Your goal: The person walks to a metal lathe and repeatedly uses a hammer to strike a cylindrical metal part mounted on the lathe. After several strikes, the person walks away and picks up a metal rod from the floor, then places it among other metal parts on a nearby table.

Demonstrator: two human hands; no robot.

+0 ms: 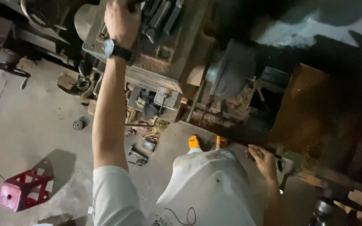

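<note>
From the head camera, my left hand point(121, 19) reached far out, fingers curled down over the top of the grimy grey metal machine head point(147, 46), next to its dark levers point(162, 14). What exactly the fingers closed on I could not tell; the frame edge cut the fingertips off. My right hand point(264, 161) lay low beside my hip, fingers loosely spread and resting on the edge of a dark metal part point(288, 161) beside the rusty brown machine bed point(315, 109).

Stretched like that, I judged my balance to be the weak point: a slip of the left hand on the oily casing could have pitched me towards the machine. My feet in orange sandals point(194, 142) stood close to loose small metal parts point(141, 146) scattered on the grey concrete floor point(34, 121), an easy trip, and my toes were bare to anything falling. The red plastic stool point(21, 190) stood well apart.

Much of the upper right was lost in shadow, and the thing under my right palm was too dark to identify.
</note>
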